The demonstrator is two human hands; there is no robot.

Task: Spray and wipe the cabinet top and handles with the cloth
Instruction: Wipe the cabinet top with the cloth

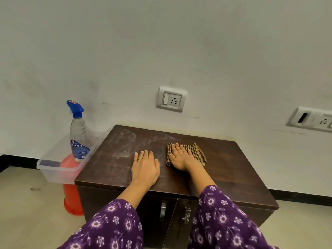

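The right hand [181, 157] is pressing flat on a brown-and-tan checked cloth [197, 152], its grip spread, with the fingers straight and lying close together over the fabric, pinching nothing. The cloth is lying folded on the dark brown wooden cabinet top [230, 169], toward the back middle of this counter. The left hand [145, 168] is resting palm down on the bare wood just beside the cloth, not touching it. Its grip is likewise spread and flat, and a gold ring [140, 159] is showing on one finger. A whitish hazy smear [125, 142] is spreading over the counter's rear left part, ahead of the left hand. A clear spray bottle with a blue trigger head [79, 137] is standing upright in a clear plastic tub [59, 174], which is sitting on an orange-red plastic stand [71, 200] just beside the cabinet's left side. Two metal handles [163, 211] are showing on the cabinet doors below the front edge, between the purple floral sleeves [115, 225]. A white wall socket [172, 99] is sitting on the wall behind the counter.
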